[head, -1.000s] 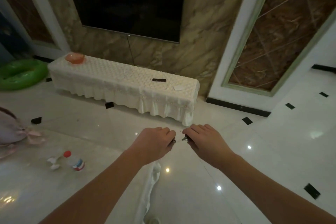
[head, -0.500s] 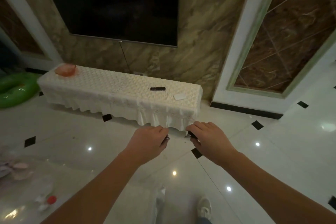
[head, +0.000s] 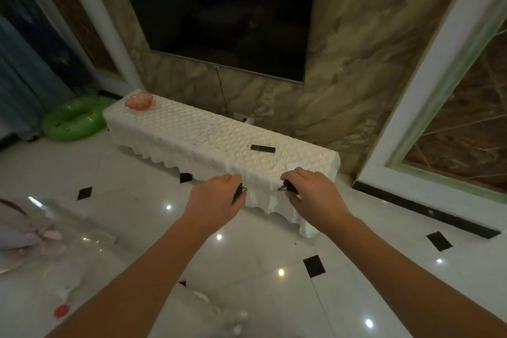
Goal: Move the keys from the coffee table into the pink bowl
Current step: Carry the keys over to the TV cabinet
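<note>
The head camera looks forward and down from standing height, facing the covered bench (head: 208,140) nearby.

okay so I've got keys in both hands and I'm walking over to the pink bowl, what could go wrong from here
1. The pink bowl sits at the far left corner of the covered cabinet, close to its edge; keys dropped hard might nudge it off.
2. The left hand and right hand each pinch a dark key by little; one could slip onto the hard tiled floor.
3. The glossy floor may be slippery.
</note>
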